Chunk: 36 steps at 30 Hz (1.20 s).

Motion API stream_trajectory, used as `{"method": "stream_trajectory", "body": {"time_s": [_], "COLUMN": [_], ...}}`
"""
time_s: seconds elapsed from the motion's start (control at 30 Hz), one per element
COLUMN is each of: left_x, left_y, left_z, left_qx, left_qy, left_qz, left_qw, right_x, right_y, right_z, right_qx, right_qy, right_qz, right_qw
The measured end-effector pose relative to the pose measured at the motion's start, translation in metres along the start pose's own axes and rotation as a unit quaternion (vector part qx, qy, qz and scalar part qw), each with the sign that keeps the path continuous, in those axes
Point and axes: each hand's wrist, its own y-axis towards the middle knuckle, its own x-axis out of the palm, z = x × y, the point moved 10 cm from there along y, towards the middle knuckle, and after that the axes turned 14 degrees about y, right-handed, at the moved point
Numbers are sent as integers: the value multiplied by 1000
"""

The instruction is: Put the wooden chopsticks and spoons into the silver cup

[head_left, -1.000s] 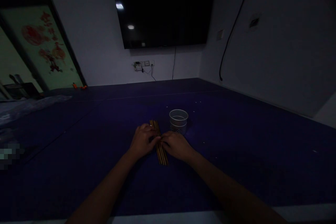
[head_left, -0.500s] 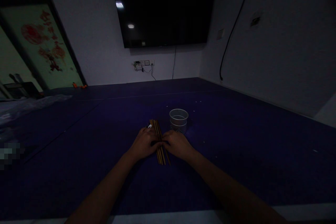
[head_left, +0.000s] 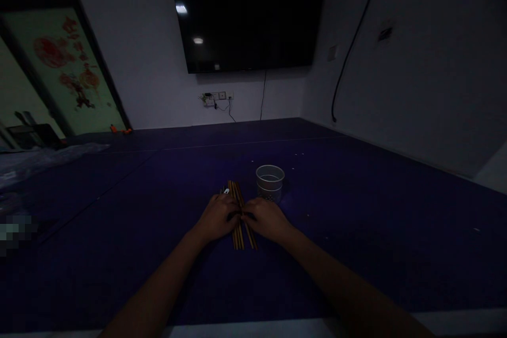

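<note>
Several brown wooden chopsticks (head_left: 239, 240) lie side by side on the purple surface, their far ends showing beyond my hands and their near ends split into two groups. My left hand (head_left: 219, 215) is curled over the left side of the bundle. From the right, my right hand (head_left: 266, 217) grips the other side, its fingers meeting those of my left hand over the middle of the sticks. A small white-tipped object (head_left: 226, 190) shows just past my left fingers. Behind my right hand stands an upright, pale cup-shaped holder (head_left: 270, 184) with holes low in its wall.
The purple surface (head_left: 158, 179) stretches to the wall, with small white scraps around the holder. Crumpled clear plastic (head_left: 59, 157) lies on the left, and a small orange object (head_left: 121, 130) rests at the back left. A large television (head_left: 253, 16) hangs on the wall above loose cables.
The near ends of the left-hand chopsticks have shifted left, opening a gap between two groups. Both hands stay at the bundle. The holder has not moved.
</note>
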Motion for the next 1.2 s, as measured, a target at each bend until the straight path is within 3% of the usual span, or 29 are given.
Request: {"method": "stream_trajectory", "body": {"time_s": [0.33,0.7,1.2], "left_x": [2,1,2], "left_y": [0,1,2], "left_z": [0,1,2], "left_qx": [7,8,10], "left_qy": [-4,11,24], "left_qz": [-2,-4,-4], "left_qw": [1000,1000,1000], "right_x": [7,11,11], "right_y": [1,-1,0], "right_z": [8,6,12], "right_qx": [28,121,166], "right_qy": [17,-51,-80], "right_qz": [6,-13,-17], "right_qw": [999,991,983]}}
